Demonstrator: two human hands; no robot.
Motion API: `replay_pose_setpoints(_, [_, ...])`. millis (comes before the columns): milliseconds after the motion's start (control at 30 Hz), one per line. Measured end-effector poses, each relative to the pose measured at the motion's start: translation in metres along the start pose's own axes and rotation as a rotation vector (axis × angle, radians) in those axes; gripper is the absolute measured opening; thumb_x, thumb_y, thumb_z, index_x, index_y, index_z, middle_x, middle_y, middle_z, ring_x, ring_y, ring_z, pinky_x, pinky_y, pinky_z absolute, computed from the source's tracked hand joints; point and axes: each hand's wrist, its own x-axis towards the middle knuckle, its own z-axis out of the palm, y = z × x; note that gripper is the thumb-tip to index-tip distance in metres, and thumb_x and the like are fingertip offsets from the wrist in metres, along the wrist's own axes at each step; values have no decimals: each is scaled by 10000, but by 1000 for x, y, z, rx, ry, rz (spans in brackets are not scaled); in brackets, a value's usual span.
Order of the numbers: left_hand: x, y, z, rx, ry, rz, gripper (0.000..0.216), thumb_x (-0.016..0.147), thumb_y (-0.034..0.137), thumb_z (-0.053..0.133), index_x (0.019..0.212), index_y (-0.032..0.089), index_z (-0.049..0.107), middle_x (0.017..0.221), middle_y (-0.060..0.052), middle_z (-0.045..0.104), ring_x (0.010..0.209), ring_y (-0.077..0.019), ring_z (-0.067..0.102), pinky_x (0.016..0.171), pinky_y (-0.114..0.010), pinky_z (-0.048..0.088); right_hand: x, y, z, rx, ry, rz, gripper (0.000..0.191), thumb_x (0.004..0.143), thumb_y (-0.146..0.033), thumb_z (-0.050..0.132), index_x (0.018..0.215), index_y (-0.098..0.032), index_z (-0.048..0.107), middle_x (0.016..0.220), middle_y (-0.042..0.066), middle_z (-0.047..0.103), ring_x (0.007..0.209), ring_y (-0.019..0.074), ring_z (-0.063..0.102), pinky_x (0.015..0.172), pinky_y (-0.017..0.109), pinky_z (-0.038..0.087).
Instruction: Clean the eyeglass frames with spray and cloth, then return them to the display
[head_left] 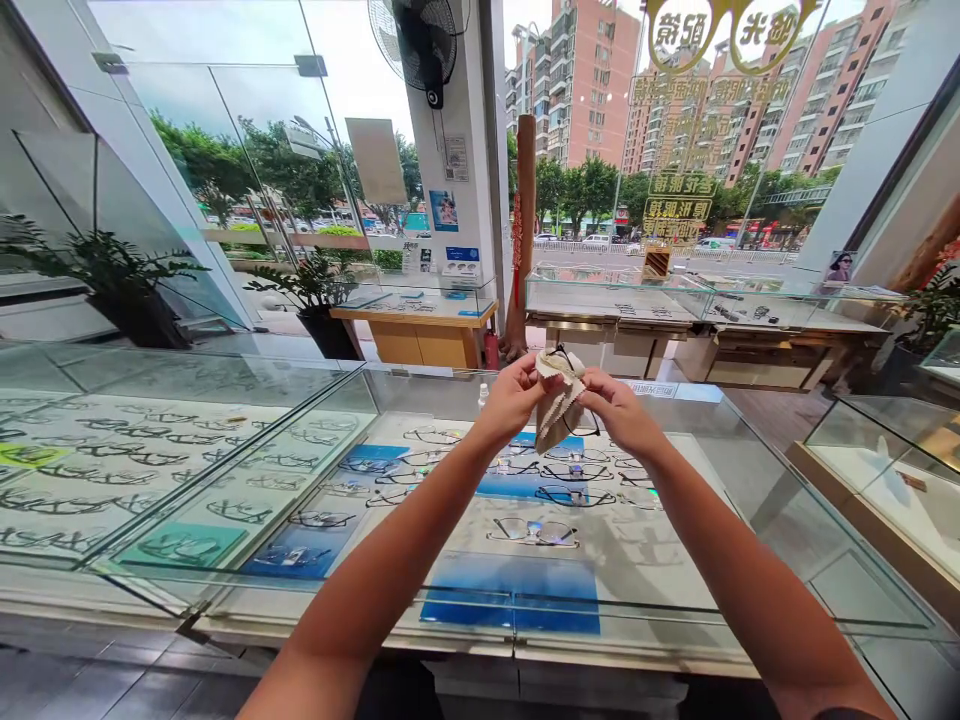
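Both of my arms reach out over a glass display case (652,590). A beige cleaning cloth with zigzag edges (556,405) hangs between my hands, wrapped around a pair of dark-framed glasses (592,424). Only parts of the frame and a temple show past the cloth. My left hand (517,388) pinches the cloth from the left side. On the right, the fingers of my right hand (611,400) are closed on the glasses and the cloth's edge. The lenses are mostly covered.
Several eyeglasses (534,532) lie inside the case below my hands. A small white bottle (483,396) stands beyond my left wrist. Another case of frames (90,470) adjoins on the left. Farther back are a wooden cabinet (416,340), potted plants (330,325) and a wooden post (523,220).
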Motion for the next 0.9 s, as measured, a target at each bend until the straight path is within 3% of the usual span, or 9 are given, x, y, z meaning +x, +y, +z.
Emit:
replay_pose_setpoints(133, [26, 37, 2, 64, -143, 107, 512, 743, 353, 986, 1147, 166, 732, 1052, -73, 778, 925, -164, 709, 871, -267, 559, 26, -21, -14, 118, -38, 5, 228, 929, -404, 686, 791, -223, 667, 899, 7, 587, 946, 209, 535, 952, 368, 410])
replay_pose_setpoints(300, [39, 61, 13, 174, -154, 209, 436, 728, 357, 990, 1021, 161, 733, 947, -47, 745, 844, -147, 668, 784, -247, 539, 41, -37, -24, 244, -160, 32, 280, 920, -504, 761, 900, -227, 731, 997, 31, 649, 972, 210, 562, 967, 365, 436])
replay_pose_setpoints(500, [36, 54, 16, 220, 59, 296, 397, 734, 427, 978, 934, 172, 749, 872, -29, 737, 780, -148, 638, 737, -253, 512, 40, -42, -20, 176, -131, -19, 349, 921, -571, 767, 849, -234, 719, 978, 44, 646, 987, 221, 562, 939, 367, 479])
replay_pose_setpoints(700, [27, 46, 16, 217, 186, 294, 385, 803, 507, 915, 865, 170, 741, 800, -22, 705, 708, -142, 589, 674, -246, 473, 34, -47, -5, 116, -142, -27, 316, 958, -532, 742, 855, -233, 734, 1037, 56, 639, 994, 227, 586, 931, 387, 502])
replay_pose_setpoints(800, [24, 46, 14, 232, 214, 276, 439, 850, 585, 852, 818, 164, 732, 736, -11, 663, 651, -131, 533, 624, -250, 430, 32, -45, -1, 116, -174, -22, 321, 958, -555, 737, 925, -237, 762, 1040, 55, 650, 1012, 232, 594, 952, 394, 494])
replay_pose_setpoints(900, [24, 50, 6, 269, 132, 234, 488, 888, 631, 794, 808, 153, 738, 721, -14, 646, 653, -135, 525, 627, -258, 421, 30, -43, -5, 147, -206, 27, 341, 934, -566, 761, 893, -228, 758, 1033, 53, 646, 991, 227, 586, 932, 389, 492])
